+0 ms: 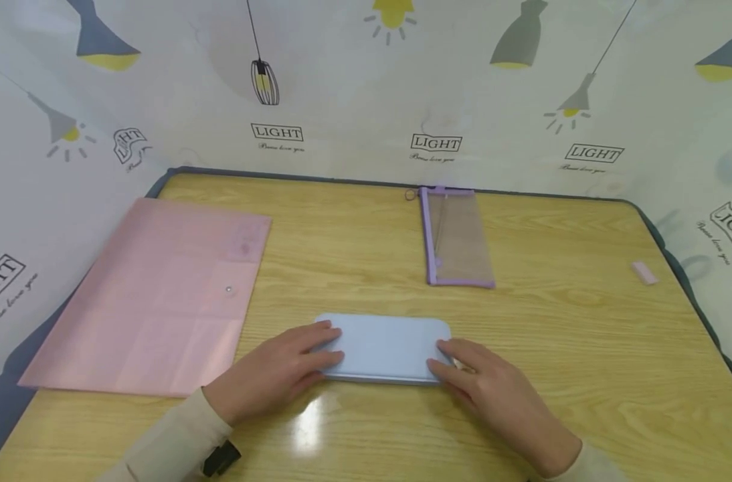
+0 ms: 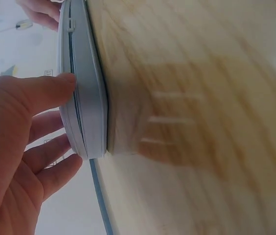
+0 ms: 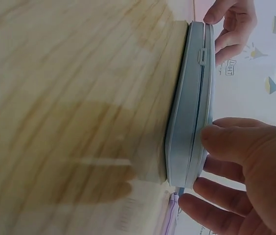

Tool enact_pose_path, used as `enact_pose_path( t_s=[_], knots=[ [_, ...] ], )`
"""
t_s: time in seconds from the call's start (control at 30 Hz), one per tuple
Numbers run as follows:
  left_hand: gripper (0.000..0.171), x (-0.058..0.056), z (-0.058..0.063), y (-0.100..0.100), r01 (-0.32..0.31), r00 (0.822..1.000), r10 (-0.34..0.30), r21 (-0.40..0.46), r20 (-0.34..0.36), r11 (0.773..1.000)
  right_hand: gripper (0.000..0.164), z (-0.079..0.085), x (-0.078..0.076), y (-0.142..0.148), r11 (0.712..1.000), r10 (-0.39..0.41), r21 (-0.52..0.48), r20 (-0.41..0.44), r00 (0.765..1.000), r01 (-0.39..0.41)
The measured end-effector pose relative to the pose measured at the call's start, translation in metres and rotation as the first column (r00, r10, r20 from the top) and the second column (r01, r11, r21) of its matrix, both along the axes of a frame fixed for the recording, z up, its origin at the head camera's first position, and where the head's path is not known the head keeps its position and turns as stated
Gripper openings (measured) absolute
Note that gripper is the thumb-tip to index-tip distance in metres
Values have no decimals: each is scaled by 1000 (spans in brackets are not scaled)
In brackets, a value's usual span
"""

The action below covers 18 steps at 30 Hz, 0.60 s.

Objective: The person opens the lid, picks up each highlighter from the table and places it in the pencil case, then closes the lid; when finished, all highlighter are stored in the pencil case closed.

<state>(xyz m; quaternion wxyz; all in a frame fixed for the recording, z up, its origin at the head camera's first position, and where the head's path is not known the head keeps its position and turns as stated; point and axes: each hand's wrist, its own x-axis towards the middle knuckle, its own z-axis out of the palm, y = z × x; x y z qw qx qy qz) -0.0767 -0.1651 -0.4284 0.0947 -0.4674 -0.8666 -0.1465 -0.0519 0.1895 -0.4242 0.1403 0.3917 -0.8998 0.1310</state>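
Observation:
A light blue, flat case with rounded corners lies on the table, lid down over its body. A seam runs along its side, with a small rectangular tab on it, seen in both wrist views. My left hand grips the case's left end, thumb at the seam and fingers over the top. At the right end my right hand holds it the same way, with the thumb by the lid's edge. What is inside the case is hidden.
A pink snap-button folder lies at the left. Behind the case is a mesh zip pouch with purple trim, close to the table's back edge. A small pink block sits far right. Lamp-printed sheeting surrounds the wooden table.

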Motion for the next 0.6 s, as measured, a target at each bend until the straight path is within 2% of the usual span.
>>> enact_pose_path(
  t_s=[0.07, 0.1, 0.23, 0.37, 0.5, 0.53, 0.6],
  knots=[
    [37, 0, -1, -1, 7, 1000, -7, 1, -9, 1000, 23, -2, 0, -1, 1000, 12, 6, -21, 1000, -12],
    [37, -1, -1, -1, 11, 1000, -11, 2, -18, 1000, 23, -2, 0, -1, 1000, 17, 11, -33, 999, -17],
    [37, -1, -5, -1, 22, 999, -21, 8, -49, 1000, 65, -4, 0, -4, 999, 24, 25, -76, 997, -22],
    [38, 2, -8, -1, 28, 997, -27, 13, -69, 1000, 65, -6, 3, -4, 999, 18, 30, -83, 996, -16],
    [40, 4, -10, -1, 37, 996, -35, 20, -83, 999, 24, -3, 8, -3, 999, 5, 53, -12, 1000, -4],
    [40, 4, -9, -1, 36, 996, -34, 24, -80, 999, 27, 0, 9, -3, 998, -5, 59, 16, 1000, 4],
    [41, 3, -3, 1, 10, 998, -7, 44, -60, 999, 50, 10, 9, -2, 998, -33, 51, 61, 998, 29]
  ],
)
